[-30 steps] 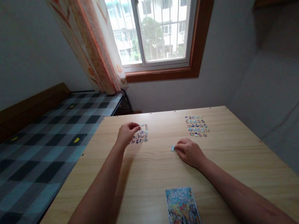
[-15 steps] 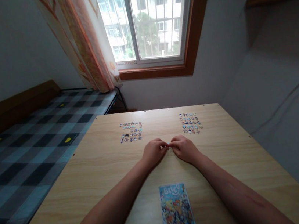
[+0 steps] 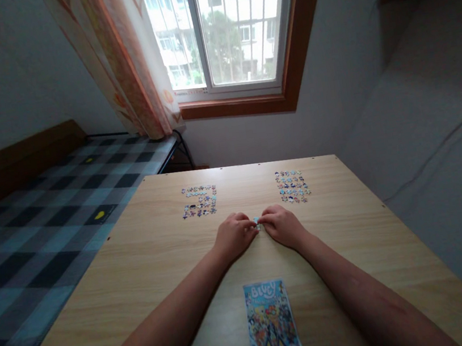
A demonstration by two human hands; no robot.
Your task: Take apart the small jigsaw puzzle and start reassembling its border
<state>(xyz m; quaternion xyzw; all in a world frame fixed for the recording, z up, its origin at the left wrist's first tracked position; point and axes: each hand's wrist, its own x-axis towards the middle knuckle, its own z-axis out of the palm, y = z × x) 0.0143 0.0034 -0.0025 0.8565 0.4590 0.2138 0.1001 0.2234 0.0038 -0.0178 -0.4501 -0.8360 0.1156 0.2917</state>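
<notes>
Light-blue puzzle pieces lie on the table between my two hands, partly covered by the fingertips. My left hand is closed, its thumb and fingers pinched at the left side of these pieces. From the other side, my right hand pinches at them too, fingers bent and pressed together. Beyond my left hand, several loose puzzle pieces lie in rows. A second group of loose pieces is laid out in rows beyond my right hand.
A picture card marked "Bluey" lies between my forearms at the near side of the wooden table. To the left stands a bed with a checked cover. A window and a curtain are behind the table.
My hands have parted slightly, and more of the light-blue pieces shows between the fingertips. The whole view has shifted a little; the rows of pieces and the card stay in place.
</notes>
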